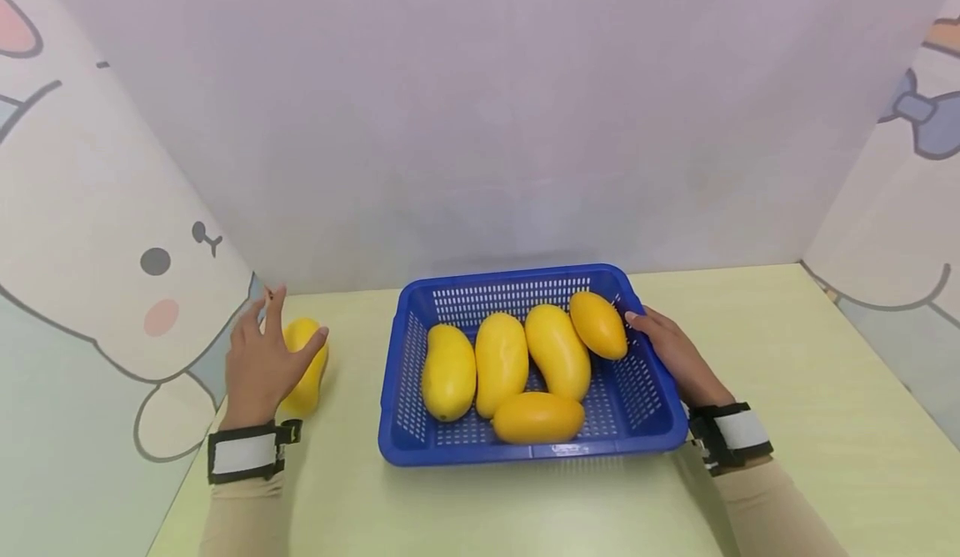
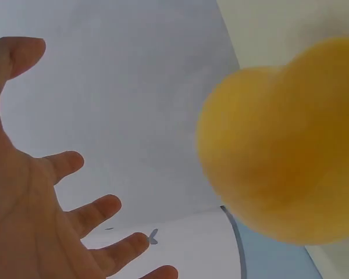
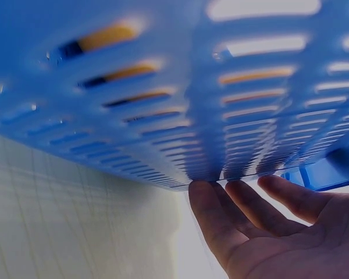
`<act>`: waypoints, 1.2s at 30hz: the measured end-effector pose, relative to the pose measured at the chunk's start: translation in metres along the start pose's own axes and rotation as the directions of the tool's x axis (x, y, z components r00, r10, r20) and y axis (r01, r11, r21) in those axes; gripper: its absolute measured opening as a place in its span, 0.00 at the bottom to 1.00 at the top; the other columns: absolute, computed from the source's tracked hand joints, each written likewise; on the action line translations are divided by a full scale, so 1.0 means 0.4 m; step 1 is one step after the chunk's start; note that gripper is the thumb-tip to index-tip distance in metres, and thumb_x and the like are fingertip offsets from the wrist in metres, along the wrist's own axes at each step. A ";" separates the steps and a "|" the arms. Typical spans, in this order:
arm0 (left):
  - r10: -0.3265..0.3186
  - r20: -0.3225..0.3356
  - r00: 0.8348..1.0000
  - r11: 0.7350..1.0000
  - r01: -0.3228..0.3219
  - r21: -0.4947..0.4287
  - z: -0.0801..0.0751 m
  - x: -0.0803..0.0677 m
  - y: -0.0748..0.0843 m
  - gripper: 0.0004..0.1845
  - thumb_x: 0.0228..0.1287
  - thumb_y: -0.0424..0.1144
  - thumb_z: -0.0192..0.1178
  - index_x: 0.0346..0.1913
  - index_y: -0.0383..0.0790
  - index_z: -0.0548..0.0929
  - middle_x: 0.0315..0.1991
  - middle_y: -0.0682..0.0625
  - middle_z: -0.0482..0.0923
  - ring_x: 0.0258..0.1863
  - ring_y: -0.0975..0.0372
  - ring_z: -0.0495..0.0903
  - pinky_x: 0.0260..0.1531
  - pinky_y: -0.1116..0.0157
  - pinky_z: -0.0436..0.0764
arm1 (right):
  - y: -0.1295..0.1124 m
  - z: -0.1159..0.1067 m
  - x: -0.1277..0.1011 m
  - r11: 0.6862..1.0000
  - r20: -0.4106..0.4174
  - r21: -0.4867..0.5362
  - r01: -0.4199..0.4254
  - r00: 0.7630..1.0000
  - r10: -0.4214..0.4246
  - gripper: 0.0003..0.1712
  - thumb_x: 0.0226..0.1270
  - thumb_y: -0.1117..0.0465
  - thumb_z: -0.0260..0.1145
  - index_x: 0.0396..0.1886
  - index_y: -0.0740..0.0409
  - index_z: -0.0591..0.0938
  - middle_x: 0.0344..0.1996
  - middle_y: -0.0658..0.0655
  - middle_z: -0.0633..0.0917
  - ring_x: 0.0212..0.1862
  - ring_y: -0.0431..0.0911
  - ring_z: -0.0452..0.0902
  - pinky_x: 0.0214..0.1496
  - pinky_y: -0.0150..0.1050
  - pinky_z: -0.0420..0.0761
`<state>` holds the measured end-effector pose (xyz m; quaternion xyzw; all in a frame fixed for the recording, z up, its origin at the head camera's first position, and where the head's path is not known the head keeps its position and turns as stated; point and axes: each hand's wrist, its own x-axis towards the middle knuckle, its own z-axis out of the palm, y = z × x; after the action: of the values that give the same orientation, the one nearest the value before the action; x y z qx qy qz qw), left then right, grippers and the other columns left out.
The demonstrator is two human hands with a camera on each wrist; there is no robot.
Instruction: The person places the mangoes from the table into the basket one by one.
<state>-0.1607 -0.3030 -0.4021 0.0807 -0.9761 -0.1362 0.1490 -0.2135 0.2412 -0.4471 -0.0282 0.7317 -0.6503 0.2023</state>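
A loose yellow mango [image 1: 309,378] lies on the pale green table at the left, near the side wall. My left hand [image 1: 281,336] hovers over it with fingers spread, the thumb at the fruit's top. In the left wrist view the palm [image 2: 41,192] is open and the mango [image 2: 285,145] sits a little apart from it. A blue slotted basket [image 1: 525,453] stands mid-table holding several yellow mangoes [image 1: 501,363]. My right hand [image 1: 652,336] lies against the basket's right side. Its straight fingers [image 3: 250,203] touch the blue wall [image 3: 163,87] from outside.
The table [image 1: 787,390] is boxed in by a plain back panel and two cartoon-printed side panels [image 1: 112,290]. The loose mango sits close to the left panel.
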 end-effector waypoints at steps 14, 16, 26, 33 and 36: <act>-0.099 0.168 0.981 0.995 0.102 -0.007 0.064 0.007 -0.035 0.55 0.65 0.68 0.55 0.81 0.38 0.46 0.74 0.23 0.47 0.69 0.26 0.52 0.58 0.27 0.64 | 0.001 0.001 -0.002 1.000 0.001 -0.006 0.025 1.000 -0.025 0.44 0.78 0.37 0.48 0.83 0.53 0.51 0.61 0.72 0.73 0.47 0.57 0.83 0.45 0.52 0.86; -0.100 0.188 0.977 0.995 0.103 -0.004 0.075 0.008 -0.039 0.55 0.65 0.68 0.55 0.81 0.37 0.46 0.74 0.22 0.47 0.68 0.26 0.53 0.56 0.27 0.65 | 0.001 0.002 -0.003 1.000 -0.002 -0.001 0.024 1.000 -0.024 0.43 0.78 0.37 0.48 0.83 0.52 0.51 0.61 0.72 0.73 0.47 0.57 0.83 0.45 0.51 0.87; -0.084 0.214 0.973 0.996 0.083 0.009 0.107 0.008 -0.049 0.56 0.64 0.68 0.56 0.80 0.34 0.47 0.73 0.22 0.49 0.66 0.26 0.57 0.52 0.28 0.68 | 0.003 0.001 -0.005 0.999 0.006 0.014 0.035 0.999 -0.036 0.43 0.79 0.38 0.48 0.83 0.53 0.51 0.58 0.72 0.75 0.47 0.59 0.83 0.44 0.53 0.87; -0.098 0.231 0.968 0.995 0.101 -0.001 0.115 0.007 -0.053 0.54 0.65 0.61 0.60 0.80 0.32 0.46 0.73 0.22 0.49 0.65 0.26 0.58 0.52 0.29 0.70 | 0.002 0.001 -0.005 0.999 0.017 0.022 0.044 0.999 -0.044 0.42 0.79 0.38 0.48 0.83 0.52 0.51 0.57 0.71 0.76 0.46 0.60 0.84 0.44 0.53 0.87; -0.110 0.243 0.964 0.993 0.115 -0.006 0.116 0.008 -0.058 0.52 0.65 0.54 0.62 0.79 0.30 0.45 0.73 0.23 0.49 0.65 0.27 0.59 0.51 0.30 0.71 | 0.002 0.001 -0.005 0.999 0.019 0.025 0.047 0.999 -0.047 0.42 0.79 0.38 0.48 0.83 0.52 0.51 0.57 0.71 0.76 0.46 0.60 0.84 0.44 0.53 0.87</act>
<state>-0.1756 -0.3144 -0.4505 0.1172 -0.9794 -0.1632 0.0215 -0.2114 0.2416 -0.4475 -0.0493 0.7207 -0.6636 0.1944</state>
